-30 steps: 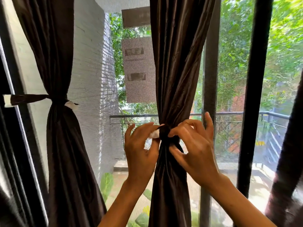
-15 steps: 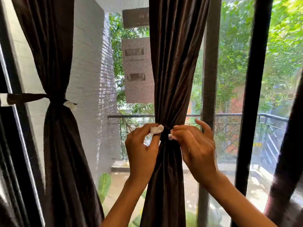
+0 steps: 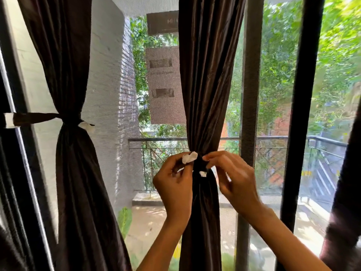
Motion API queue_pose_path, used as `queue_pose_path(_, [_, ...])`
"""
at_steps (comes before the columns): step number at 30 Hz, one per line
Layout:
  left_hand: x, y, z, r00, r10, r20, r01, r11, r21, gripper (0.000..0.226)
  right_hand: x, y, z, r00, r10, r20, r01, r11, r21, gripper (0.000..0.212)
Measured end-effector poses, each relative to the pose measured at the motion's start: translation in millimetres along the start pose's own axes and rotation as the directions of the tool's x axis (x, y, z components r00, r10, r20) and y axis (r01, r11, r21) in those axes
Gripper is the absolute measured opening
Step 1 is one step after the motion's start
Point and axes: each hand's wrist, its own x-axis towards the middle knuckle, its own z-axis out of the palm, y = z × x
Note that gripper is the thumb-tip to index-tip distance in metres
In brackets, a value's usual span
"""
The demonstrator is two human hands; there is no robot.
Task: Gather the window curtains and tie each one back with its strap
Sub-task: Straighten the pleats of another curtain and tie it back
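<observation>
Both hands work at the middle curtain (image 3: 205,94): the left hand (image 3: 173,184) pinches the strap (image 3: 199,165) by its white end, while the right hand (image 3: 234,178) apparently pinches its other side.

One head-worn wide-angle view faces the window (image 3: 273,94) straight on, close behind the raised hands.

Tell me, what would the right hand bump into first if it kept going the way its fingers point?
Probably the dark brown strap cinching the middle dark brown curtain; the right hand points left at it.
</observation>
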Motion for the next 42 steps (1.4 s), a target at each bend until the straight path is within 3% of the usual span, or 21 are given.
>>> queue_pose_path(5, [6,-2,-3,0.998,-0.063,0.028,0.064,0.998,-0.028,0.014,-7,3,-6,0.980,-0.076,0.181,0.090,0.993,-0.070,0.022])
queue_pose_path(9, [3,-1,-1,0.995,-0.084,0.057,0.087,0.995,-0.040,0.015,-5,2,-1,0.998,-0.054,0.030,0.058,0.986,-0.159,0.011])
queue_pose_path(11, [4,-1,0,0.992,-0.110,0.060,0.114,0.992,-0.055,0.016,-2,0,-1,0.999,-0.043,-0.016,0.040,0.989,-0.143,0.015])
queue_pose_path(16, [15,-6,-4,0.959,-0.280,0.045,0.283,0.954,-0.097,0.004,1,-14,2,0.996,-0.058,-0.067,0.045,0.984,-0.174,0.020])
queue_pose_path(19, [20,-9,-6,0.917,-0.398,0.037,0.397,0.898,-0.190,0.015,1,-22,3,0.993,-0.073,-0.094,0.055,0.981,-0.184,0.017])
queue_pose_path(21, [21,-8,-6,0.897,-0.438,0.053,0.438,0.870,-0.227,0.018,-1,-24,3,0.993,-0.069,-0.098,0.053,0.987,-0.153,0.016])
queue_pose_path(26, [22,-4,-7,0.875,-0.476,0.086,0.482,0.838,-0.255,0.003,-4,-28,-1,0.991,-0.078,-0.111,0.060,0.985,-0.160,0.016])
queue_pose_path(30, [25,-6,-8,0.868,-0.492,0.068,0.490,0.828,-0.271,0.008,-6,-32,-5,0.996,-0.014,-0.087,0.007,0.997,-0.079,0.020])
queue_pose_path(34, [34,-12,-6,0.848,-0.530,0.021,0.514,0.810,-0.283,0.013,-10,-36,-7,0.984,0.167,-0.057,-0.156,0.975,0.160,0.014])
queue_pose_path(38, [35,-14,-4,0.865,-0.502,-0.003,0.482,0.832,-0.276,0.008,-15,-40,-11,0.931,0.364,0.012,-0.346,0.874,0.341,0.008])
queue_pose_path(42, [27,-18,-10,0.914,-0.395,0.090,0.405,0.882,-0.240,0.006,-16,-29,-11,0.700,0.703,0.129,-0.603,0.484,0.635,0.016])
